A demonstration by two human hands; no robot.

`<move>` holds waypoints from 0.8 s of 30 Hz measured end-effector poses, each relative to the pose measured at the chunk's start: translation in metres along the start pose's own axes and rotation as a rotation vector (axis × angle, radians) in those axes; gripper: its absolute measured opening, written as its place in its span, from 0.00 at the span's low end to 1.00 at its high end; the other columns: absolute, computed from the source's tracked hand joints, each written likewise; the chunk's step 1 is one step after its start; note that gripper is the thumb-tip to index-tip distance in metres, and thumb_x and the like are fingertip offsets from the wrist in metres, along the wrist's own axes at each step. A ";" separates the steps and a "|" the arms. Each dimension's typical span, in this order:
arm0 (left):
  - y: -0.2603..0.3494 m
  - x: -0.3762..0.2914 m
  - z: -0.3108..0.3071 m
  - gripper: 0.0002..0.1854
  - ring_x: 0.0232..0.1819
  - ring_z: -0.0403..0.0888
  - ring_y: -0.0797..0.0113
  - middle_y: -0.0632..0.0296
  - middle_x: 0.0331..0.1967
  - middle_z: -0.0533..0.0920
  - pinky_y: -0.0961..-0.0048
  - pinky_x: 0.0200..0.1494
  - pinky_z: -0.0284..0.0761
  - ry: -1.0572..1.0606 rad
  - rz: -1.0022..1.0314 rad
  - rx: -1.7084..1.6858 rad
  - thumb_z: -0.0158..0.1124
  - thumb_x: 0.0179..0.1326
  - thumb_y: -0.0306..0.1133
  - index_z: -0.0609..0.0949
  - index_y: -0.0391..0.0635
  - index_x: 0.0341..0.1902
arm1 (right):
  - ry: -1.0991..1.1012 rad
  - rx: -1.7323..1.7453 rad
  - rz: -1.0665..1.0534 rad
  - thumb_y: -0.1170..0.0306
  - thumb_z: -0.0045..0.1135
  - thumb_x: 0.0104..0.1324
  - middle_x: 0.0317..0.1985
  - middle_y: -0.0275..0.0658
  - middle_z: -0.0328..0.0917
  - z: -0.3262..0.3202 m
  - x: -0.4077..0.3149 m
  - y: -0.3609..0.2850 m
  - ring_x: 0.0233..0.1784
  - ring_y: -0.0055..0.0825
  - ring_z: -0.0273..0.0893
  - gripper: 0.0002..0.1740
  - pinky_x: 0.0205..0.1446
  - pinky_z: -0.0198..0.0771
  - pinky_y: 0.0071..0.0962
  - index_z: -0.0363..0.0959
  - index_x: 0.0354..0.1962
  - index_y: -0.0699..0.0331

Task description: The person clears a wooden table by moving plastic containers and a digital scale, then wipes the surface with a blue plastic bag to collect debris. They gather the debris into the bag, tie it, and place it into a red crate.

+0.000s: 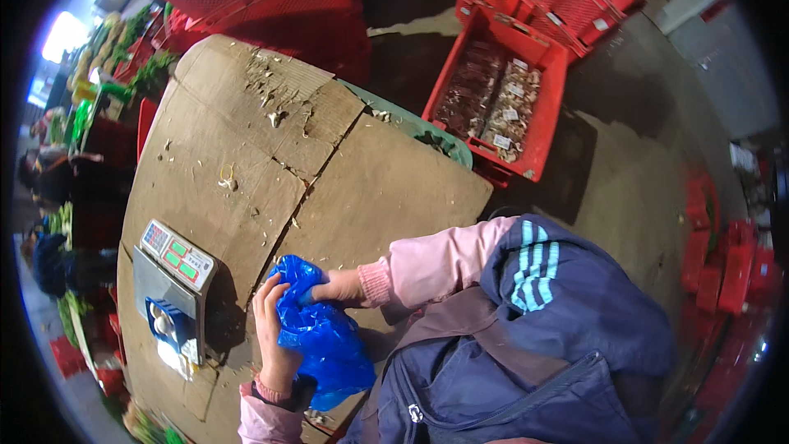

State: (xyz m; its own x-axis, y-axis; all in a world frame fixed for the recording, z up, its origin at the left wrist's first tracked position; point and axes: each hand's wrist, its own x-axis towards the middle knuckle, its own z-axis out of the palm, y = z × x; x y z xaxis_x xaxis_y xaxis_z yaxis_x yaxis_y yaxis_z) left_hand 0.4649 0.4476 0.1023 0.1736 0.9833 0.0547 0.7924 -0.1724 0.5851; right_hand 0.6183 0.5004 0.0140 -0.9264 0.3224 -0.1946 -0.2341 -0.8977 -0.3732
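Note:
A crumpled blue plastic bag (pixel 330 345) stands at the table edge close to my body. My right hand (pixel 336 287) reaches in from the right, its fingers partly hidden in the folds near the bag's mouth. Along the bag's other side, my left hand (pixel 271 320) presses with its fingers curled over the top rim. Whatever the bag contains is hidden. Left of it, a digital scale (pixel 179 259) bears a small blue plastic basket (pixel 163 324) with pale pieces, apparently mushrooms, inside.
Worn cardboard (pixel 394 179) covers the table, with scraps (pixel 274 117) and a yellow rubber band (pixel 227 172) on it. Past the far right edge sits a red crate (pixel 545 105) of labelled mushroom packs. Stacked red crates (pixel 265 6) stand behind. People (pixel 52 265) and vegetables are at the left.

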 end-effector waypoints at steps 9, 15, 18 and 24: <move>0.082 0.125 0.127 0.41 0.68 0.55 0.47 0.48 0.67 0.56 0.59 0.67 0.54 -0.042 -0.179 -0.246 0.68 0.44 0.28 0.62 0.45 0.64 | 0.119 -0.299 0.132 0.77 0.54 0.55 0.47 0.37 0.75 -0.128 -0.088 -0.160 0.47 0.25 0.75 0.24 0.54 0.72 0.29 0.68 0.52 0.63; 0.081 0.152 0.229 0.55 0.73 0.39 0.43 0.43 0.71 0.42 0.40 0.67 0.40 0.134 -0.573 -0.009 0.73 0.39 0.45 0.52 0.50 0.70 | 0.170 -0.352 -0.069 0.78 0.52 0.57 0.44 0.37 0.77 -0.206 -0.125 -0.235 0.47 0.26 0.76 0.18 0.53 0.72 0.30 0.71 0.48 0.65; 0.085 0.144 0.269 0.56 0.73 0.31 0.40 0.42 0.72 0.39 0.35 0.65 0.32 -0.143 -0.692 0.172 0.71 0.37 0.58 0.55 0.52 0.70 | 0.219 -0.453 -0.011 0.78 0.52 0.58 0.48 0.37 0.75 -0.220 -0.127 -0.242 0.48 0.27 0.75 0.22 0.56 0.70 0.33 0.67 0.53 0.66; 0.091 0.136 0.274 0.55 0.73 0.30 0.42 0.43 0.72 0.40 0.38 0.67 0.29 -0.090 -0.676 0.203 0.69 0.36 0.61 0.58 0.52 0.69 | 0.233 -0.519 -0.044 0.76 0.55 0.59 0.44 0.35 0.77 -0.212 -0.111 -0.270 0.45 0.25 0.76 0.18 0.52 0.72 0.31 0.71 0.49 0.64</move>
State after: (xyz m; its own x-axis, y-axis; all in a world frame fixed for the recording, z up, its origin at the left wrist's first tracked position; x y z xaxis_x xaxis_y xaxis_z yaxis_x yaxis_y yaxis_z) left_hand 0.7207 0.5496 -0.0594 -0.3539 0.8716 -0.3392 0.8351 0.4578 0.3050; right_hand 0.8465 0.7707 -0.0563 -0.8157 0.4667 -0.3418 -0.0406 -0.6356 -0.7709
